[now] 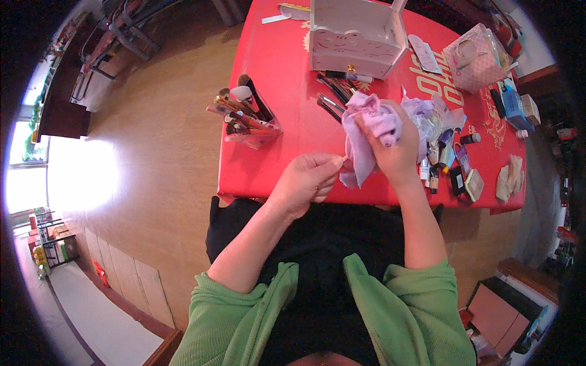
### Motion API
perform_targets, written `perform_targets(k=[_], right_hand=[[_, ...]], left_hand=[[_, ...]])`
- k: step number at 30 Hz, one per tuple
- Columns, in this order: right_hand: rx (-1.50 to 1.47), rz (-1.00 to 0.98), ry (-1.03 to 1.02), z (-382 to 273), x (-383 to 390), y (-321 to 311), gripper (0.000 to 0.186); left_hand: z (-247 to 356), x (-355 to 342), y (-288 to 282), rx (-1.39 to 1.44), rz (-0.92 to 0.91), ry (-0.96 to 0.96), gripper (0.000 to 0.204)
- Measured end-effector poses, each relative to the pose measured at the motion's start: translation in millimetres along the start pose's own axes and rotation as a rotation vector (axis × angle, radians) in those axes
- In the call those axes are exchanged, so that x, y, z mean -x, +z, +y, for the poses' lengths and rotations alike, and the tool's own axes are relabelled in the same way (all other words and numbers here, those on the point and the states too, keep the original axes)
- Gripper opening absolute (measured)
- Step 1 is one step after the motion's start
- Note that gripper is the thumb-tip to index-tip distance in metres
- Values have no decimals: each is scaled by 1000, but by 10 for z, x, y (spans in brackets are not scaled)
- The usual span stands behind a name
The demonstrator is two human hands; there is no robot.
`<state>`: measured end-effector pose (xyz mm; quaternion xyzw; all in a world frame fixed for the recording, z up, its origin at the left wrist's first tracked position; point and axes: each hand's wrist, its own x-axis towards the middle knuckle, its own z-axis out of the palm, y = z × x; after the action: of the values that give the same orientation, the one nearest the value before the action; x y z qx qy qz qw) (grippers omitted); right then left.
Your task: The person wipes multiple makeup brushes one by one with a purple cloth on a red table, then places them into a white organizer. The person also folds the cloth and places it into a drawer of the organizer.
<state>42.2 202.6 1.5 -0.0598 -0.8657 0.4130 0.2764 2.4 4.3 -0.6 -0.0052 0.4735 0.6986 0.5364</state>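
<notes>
A crumpled light purple cloth (360, 143) is bunched up in my right hand (400, 146), held over the red-covered table. My right fingers are wrapped round it, and part of the cloth hangs down on the left side. My left hand (308, 182) is closed in a pinch at the cloth's left edge. Something thin seems to sit at the thumb tip, too small to name. Just beyond the cloth lie several makeup brushes (332, 100). Left of them, a clear pink holder (262, 135) stands full of makeup brushes.
A white wooden organiser (357, 61) stands at the table's far side. Right of my hands lie small cosmetic bottles and tubes (434, 168), with a crumpled beige cloth (510, 180) farther right. A pink checked box (476, 58) and a blue box (516, 107) stand at the far right.
</notes>
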Motion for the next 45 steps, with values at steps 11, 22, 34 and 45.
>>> perform_targets(k=[11,22,34,45], right_hand=[[-231,0,90,-82,72,100,64],[-241,102,86,-80,132,235,49],[-1162,420,722,296,-75,-114,36],[-233,24,50,-71,73,52,47]], left_hand=[[-25,-7,46,-187,215,232,22],[-211,-56,146,-343,234,345,19],[-93,-14,133,-755,428,697,22],[-109,-30,136,-983,508,907,16]])
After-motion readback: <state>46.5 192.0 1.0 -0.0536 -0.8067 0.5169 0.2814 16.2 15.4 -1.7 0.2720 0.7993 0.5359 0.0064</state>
